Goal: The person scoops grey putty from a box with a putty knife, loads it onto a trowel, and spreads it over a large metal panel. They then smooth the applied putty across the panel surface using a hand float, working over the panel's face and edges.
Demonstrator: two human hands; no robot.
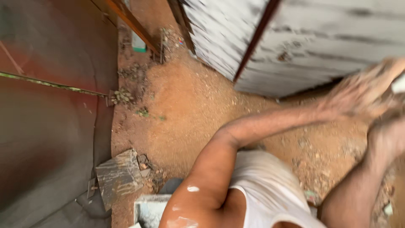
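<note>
Both bare arms extend to the frame's right. Left hand (363, 90), motion-blurred and dust-coated, fingers spread loosely. Right hand (388, 135) just below it, also blurred; its grip cannot be made out.

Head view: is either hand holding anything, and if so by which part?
Cannot be told. The left hand and right hand are motion-blurred at the frame's right edge; a pale object shows beside them, but no grip is visible.
</note>
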